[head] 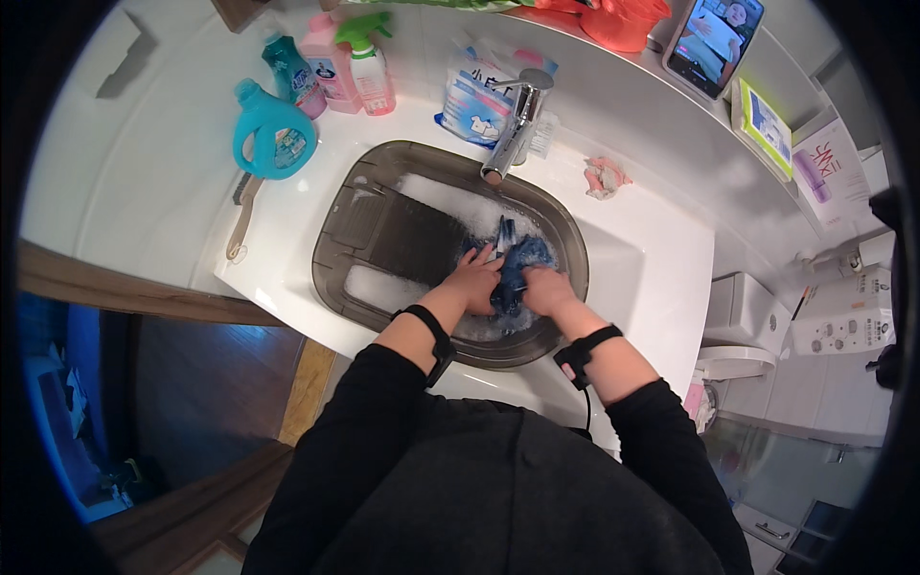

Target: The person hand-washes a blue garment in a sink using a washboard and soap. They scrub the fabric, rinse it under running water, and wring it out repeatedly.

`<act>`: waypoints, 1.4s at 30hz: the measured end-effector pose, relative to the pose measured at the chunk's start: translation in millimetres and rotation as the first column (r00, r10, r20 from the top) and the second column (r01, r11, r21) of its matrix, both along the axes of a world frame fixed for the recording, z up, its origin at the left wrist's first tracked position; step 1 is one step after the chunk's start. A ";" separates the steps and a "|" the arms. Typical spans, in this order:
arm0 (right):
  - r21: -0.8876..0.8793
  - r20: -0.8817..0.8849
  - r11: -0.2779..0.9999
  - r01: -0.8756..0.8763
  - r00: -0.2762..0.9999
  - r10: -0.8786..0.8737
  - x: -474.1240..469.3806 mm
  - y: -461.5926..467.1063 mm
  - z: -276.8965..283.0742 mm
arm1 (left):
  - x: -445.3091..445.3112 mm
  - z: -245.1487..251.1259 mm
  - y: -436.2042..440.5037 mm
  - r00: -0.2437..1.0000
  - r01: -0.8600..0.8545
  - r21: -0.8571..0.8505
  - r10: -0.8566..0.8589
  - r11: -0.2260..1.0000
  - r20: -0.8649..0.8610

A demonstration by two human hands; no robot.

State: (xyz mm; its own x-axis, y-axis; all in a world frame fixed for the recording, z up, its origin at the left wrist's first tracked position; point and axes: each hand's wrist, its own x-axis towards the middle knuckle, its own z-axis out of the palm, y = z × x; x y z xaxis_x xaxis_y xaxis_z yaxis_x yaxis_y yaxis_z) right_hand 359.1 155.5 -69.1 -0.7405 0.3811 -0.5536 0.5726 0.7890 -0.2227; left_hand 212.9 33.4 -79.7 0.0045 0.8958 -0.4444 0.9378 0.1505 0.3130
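A wet blue cloth (512, 277) lies bunched in soapy water at the right end of a grey plastic washbasin (332, 248). My right hand (550, 289) is curled around the cloth's right side, with its fingertips partly hidden in the folds. On the cloth's left edge rests my left hand (474, 282), its fingers apart; its underside is hidden. White suds (460, 201) float along the basin's far side, and more lie at its near left. A ridged washboard panel (359, 223) is moulded into the basin's left end. Black straps circle both forearms.
A chrome faucet (514, 133) overhangs the basin's far rim. Detergent bottles, including a teal jug (277, 133) and a spray bottle (372, 79), stand back left, near a scrubbing brush (244, 215). A crumpled pink cloth (606, 177) lies right of the faucet. A phone (713, 44) leans on the ledge.
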 end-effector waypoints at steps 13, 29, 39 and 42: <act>-0.876 -0.476 0.453 -0.165 0.443 -0.760 24.8 -38.1 236.2 | 20.7 73.2 -39.1 0.403 -0.569 0.187 0.073 0.801 0.912; 0.158 -0.694 0.977 0.142 0.720 0.008 25.3 -22.3 89.0 | 23.0 29.7 -44.0 0.835 -0.543 0.347 0.445 0.765 0.325; 0.136 0.293 0.970 -0.199 0.944 0.153 1.9 -41.4 15.9 | 30.3 24.8 -6.1 0.981 -0.044 -0.098 0.025 0.994 -0.193; 0.178 0.375 0.942 -0.284 0.905 0.202 -3.9 -39.8 3.8 | 30.4 17.1 8.6 0.965 0.010 -0.212 -0.065 0.977 -0.253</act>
State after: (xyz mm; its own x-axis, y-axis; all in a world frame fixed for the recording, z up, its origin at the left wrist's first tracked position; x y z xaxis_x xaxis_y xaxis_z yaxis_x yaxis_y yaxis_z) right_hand 355.2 115.8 -65.2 -0.6026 0.3574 -0.7136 0.3644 0.9187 0.1524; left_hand 243.3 42.0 -62.7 -0.1025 0.7851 -0.6108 0.9884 0.1495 0.0264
